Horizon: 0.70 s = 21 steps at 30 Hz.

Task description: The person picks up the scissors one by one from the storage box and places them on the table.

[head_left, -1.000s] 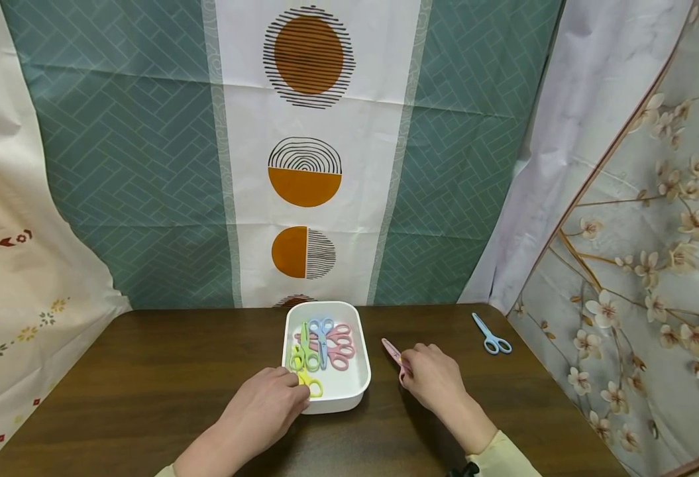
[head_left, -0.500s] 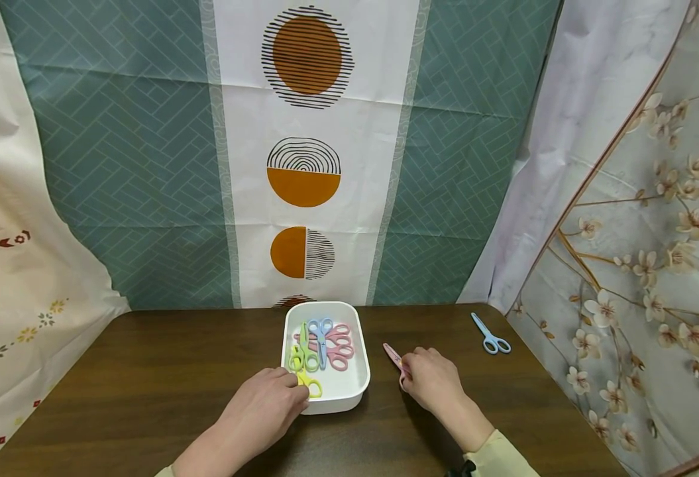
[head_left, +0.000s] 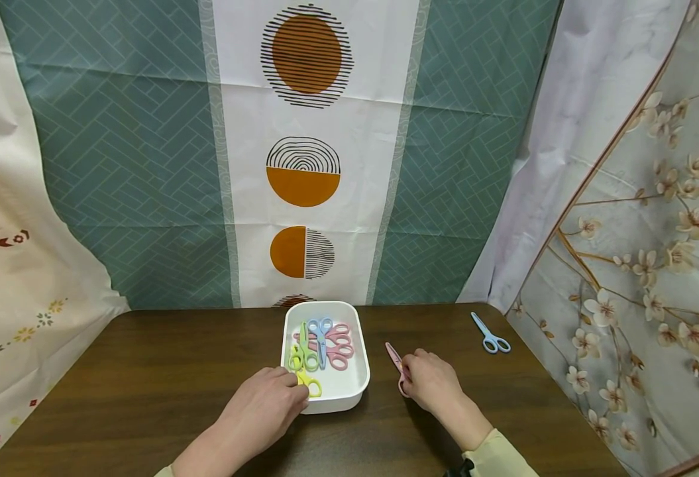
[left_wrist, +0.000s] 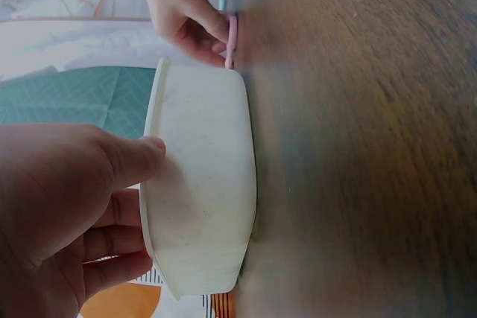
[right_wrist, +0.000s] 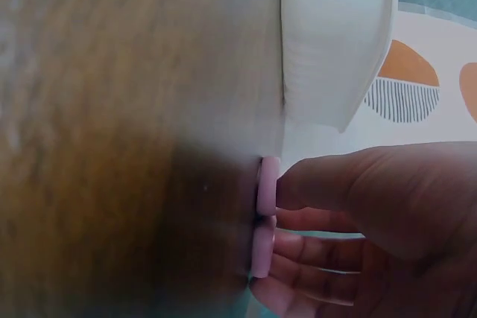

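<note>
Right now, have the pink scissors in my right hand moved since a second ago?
Yes, slightly: the pink scissors have shifted right, away from the tray, and a little toward you.

My left grip (head_left: 270,403) holds a white tub (head_left: 338,402) of mixed scissors (head_left: 322,348) by its near-left corner, my right grip (head_left: 432,381) holding pink scissors (head_left: 396,360) on the brown table (head_left: 176,371)

On the dark brown wood-grain table (head_left: 176,358) in front of you, note three items resting directly on top: a white rectangular tray (head_left: 337,403) near the middle, pink scissors (head_left: 393,356) to its right, and blue scissors (head_left: 488,336) near the rounded far right corner.
</note>
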Each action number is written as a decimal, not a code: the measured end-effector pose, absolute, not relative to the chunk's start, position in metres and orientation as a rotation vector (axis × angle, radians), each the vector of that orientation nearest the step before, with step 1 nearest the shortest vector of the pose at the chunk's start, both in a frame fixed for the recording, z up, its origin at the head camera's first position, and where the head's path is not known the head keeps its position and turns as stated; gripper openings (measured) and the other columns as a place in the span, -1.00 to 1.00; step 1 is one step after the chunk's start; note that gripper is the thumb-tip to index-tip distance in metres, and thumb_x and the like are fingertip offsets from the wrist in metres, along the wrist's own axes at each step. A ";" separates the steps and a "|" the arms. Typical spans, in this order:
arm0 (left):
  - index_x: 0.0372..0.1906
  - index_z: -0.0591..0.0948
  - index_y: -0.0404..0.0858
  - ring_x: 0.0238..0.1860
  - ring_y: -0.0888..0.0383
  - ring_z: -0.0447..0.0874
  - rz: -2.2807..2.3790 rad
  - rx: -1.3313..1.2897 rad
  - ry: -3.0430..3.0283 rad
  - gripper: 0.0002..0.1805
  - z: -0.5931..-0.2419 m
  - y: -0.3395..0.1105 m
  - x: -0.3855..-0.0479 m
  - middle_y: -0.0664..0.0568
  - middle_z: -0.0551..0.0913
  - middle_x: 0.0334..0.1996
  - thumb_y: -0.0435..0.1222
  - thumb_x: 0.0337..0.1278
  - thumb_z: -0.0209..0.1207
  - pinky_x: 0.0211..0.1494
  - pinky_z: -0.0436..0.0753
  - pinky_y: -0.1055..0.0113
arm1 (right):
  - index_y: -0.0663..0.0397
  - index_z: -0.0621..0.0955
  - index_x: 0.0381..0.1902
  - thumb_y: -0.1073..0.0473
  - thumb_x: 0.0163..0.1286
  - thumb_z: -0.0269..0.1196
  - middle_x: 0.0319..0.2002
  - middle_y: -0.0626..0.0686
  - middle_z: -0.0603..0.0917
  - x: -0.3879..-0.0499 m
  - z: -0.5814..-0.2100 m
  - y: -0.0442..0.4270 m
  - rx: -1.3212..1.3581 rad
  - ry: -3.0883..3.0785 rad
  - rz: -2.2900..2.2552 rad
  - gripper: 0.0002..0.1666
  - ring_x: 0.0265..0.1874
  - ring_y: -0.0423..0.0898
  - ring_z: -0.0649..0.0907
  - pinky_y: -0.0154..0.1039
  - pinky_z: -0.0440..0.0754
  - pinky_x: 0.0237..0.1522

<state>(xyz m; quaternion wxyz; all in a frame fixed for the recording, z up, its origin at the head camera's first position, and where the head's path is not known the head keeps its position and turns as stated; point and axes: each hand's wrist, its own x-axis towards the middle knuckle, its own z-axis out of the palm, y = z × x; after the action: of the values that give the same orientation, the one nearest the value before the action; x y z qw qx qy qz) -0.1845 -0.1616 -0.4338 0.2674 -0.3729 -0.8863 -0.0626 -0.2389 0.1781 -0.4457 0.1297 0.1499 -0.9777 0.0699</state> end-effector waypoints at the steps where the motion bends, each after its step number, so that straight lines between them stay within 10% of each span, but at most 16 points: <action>1: -0.43 0.68 0.02 -0.31 0.18 0.62 -0.170 -1.007 -2.393 -0.74 -0.434 -0.162 -0.185 0.25 0.62 -0.47 -0.23 0.18 0.60 -0.17 0.60 0.26 | -0.04 0.69 -0.38 0.26 0.17 0.55 -0.44 -0.09 0.48 -0.239 -0.446 0.178 0.436 -2.841 0.201 -0.80 -0.45 -0.05 0.51 -0.07 0.54 -0.38; 21: -0.44 0.66 0.03 -0.32 0.18 0.61 -0.161 -1.016 -2.400 -0.73 -0.433 -0.161 -0.185 0.26 0.62 -0.47 -0.22 0.19 0.59 -0.18 0.60 0.24 | -0.14 0.66 -0.22 0.09 0.33 0.59 -0.03 -0.11 0.76 -0.202 -0.433 0.189 0.698 -2.775 0.144 -0.74 0.04 -0.01 0.75 0.04 0.75 -0.10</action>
<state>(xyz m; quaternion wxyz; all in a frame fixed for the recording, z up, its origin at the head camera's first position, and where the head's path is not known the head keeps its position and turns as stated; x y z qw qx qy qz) -0.1851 -0.1615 -0.4326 0.2620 -0.3754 -0.8871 -0.0596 -0.2018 0.1893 -0.4330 0.1378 0.2412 -0.9593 0.0499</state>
